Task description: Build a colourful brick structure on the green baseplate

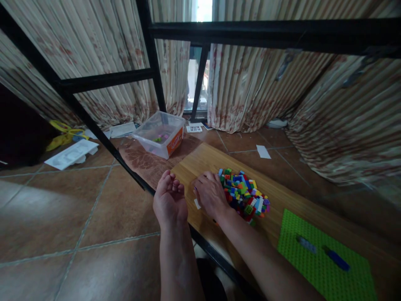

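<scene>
The bricks lie heaped on the wooden tabletop, my right hand alongside; from here I can't tell whether it pinches anything. I'd keep those fingers low, avoiding scatter. My left hand hangs palm-up, loosely curled.

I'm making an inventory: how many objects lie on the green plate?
2: a grey object and, to its right in the picture, a blue object. The right forearm and the picture's bottom edge may hide others.
</scene>
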Demonstrator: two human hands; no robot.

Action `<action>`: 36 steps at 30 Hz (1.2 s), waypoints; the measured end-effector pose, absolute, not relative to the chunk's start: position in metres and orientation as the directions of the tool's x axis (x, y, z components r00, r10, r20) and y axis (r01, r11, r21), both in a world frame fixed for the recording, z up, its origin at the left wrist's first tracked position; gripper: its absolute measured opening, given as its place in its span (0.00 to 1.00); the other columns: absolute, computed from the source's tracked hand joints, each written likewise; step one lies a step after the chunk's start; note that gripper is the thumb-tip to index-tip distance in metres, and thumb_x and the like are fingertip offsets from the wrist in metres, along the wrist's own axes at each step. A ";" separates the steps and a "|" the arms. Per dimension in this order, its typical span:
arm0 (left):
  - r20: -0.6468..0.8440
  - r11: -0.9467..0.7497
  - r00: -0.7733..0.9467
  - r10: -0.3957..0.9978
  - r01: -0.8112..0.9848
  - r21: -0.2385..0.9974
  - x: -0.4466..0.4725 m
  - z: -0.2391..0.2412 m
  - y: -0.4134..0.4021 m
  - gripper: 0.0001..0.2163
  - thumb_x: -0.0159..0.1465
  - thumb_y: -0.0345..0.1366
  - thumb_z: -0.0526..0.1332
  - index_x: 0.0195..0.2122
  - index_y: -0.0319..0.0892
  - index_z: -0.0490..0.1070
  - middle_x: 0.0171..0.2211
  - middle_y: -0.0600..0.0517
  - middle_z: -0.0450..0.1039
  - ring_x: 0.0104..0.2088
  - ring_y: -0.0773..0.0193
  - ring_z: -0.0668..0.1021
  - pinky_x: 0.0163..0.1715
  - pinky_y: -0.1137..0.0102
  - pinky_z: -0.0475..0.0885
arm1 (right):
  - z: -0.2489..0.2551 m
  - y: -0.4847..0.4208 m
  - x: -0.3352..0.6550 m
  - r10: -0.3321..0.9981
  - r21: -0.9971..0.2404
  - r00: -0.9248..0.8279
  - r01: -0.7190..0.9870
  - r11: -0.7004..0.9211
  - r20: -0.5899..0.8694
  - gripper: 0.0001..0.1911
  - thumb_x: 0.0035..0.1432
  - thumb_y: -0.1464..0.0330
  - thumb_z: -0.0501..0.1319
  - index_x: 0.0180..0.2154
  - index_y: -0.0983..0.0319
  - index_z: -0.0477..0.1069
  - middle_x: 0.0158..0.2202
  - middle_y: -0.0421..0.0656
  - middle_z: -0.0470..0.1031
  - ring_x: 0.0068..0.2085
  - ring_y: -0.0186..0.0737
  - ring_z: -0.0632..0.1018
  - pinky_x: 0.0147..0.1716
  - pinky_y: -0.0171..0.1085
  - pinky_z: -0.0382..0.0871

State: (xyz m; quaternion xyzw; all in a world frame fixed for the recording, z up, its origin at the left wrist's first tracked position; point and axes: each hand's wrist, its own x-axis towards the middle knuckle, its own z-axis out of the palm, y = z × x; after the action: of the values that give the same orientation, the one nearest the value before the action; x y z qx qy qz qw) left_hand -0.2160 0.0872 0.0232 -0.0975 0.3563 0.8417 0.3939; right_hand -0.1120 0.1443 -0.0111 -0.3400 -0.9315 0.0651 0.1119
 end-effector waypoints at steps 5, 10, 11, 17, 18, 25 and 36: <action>-0.424 -0.431 -0.679 0.599 -0.720 0.544 -0.216 0.022 0.087 0.06 0.55 0.25 0.61 0.35 0.39 0.70 0.24 0.58 0.69 0.19 0.78 0.69 0.20 0.82 0.64 | -0.015 0.146 -0.112 0.640 -0.154 -0.753 0.622 0.768 0.153 0.09 0.62 0.71 0.56 0.39 0.62 0.75 0.40 0.47 0.77 0.47 0.49 0.67 0.46 0.46 0.58; -0.453 -0.427 -0.662 0.597 -0.740 0.520 -0.212 0.026 0.089 0.05 0.57 0.24 0.60 0.34 0.38 0.70 0.24 0.58 0.69 0.19 0.78 0.69 0.20 0.82 0.64 | -0.016 0.144 -0.111 0.646 -0.193 -0.742 0.617 0.763 0.179 0.07 0.58 0.71 0.59 0.38 0.62 0.75 0.40 0.48 0.77 0.47 0.49 0.68 0.48 0.46 0.59; -0.456 -0.429 -0.660 0.597 -0.743 0.514 -0.211 0.027 0.089 0.05 0.57 0.24 0.59 0.34 0.38 0.70 0.24 0.58 0.69 0.19 0.78 0.69 0.20 0.82 0.64 | -0.016 0.143 -0.111 0.651 -0.215 -0.734 0.616 0.758 0.193 0.07 0.59 0.72 0.58 0.37 0.62 0.75 0.39 0.48 0.76 0.47 0.48 0.68 0.48 0.46 0.60; -0.427 -0.410 -0.647 0.631 -0.746 0.525 -0.211 0.024 0.091 0.04 0.56 0.25 0.61 0.32 0.37 0.70 0.24 0.58 0.69 0.20 0.78 0.69 0.20 0.82 0.64 | 0.007 0.131 -0.098 0.757 -0.490 -0.550 0.581 0.650 0.352 0.12 0.60 0.76 0.56 0.40 0.60 0.76 0.40 0.46 0.76 0.45 0.44 0.73 0.49 0.44 0.64; -0.418 -0.393 -0.645 0.639 -0.742 0.543 -0.211 0.023 0.092 0.04 0.55 0.25 0.61 0.32 0.37 0.71 0.24 0.57 0.69 0.20 0.78 0.69 0.20 0.82 0.64 | 0.014 0.126 -0.090 0.798 -0.578 -0.462 0.553 0.600 0.387 0.12 0.61 0.76 0.56 0.41 0.60 0.76 0.41 0.46 0.76 0.45 0.42 0.74 0.49 0.43 0.66; -0.206 -0.178 -0.467 0.860 -0.653 0.736 -0.181 0.031 0.100 0.11 0.51 0.34 0.70 0.34 0.36 0.76 0.29 0.54 0.74 0.26 0.75 0.73 0.27 0.81 0.68 | 0.022 0.080 0.031 0.986 -0.997 0.162 0.071 0.025 0.036 0.08 0.55 0.63 0.67 0.38 0.56 0.79 0.37 0.41 0.79 0.39 0.37 0.78 0.41 0.38 0.74; 0.133 -0.191 0.204 0.970 0.300 0.934 -0.029 0.006 0.109 0.09 0.63 0.35 0.60 0.43 0.40 0.75 0.40 0.47 0.77 0.41 0.59 0.78 0.45 0.63 0.72 | -0.017 0.037 0.186 0.836 -0.965 0.487 -0.189 -0.182 -0.253 0.17 0.42 0.61 0.73 0.37 0.58 0.80 0.34 0.41 0.78 0.33 0.34 0.77 0.34 0.33 0.75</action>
State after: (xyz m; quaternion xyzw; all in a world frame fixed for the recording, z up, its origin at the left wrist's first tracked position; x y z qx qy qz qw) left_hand -0.0295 0.1088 0.0060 0.6568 0.4834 0.4053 0.4130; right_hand 0.1863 0.0373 -0.0175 -0.6324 -0.2558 0.4369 0.5863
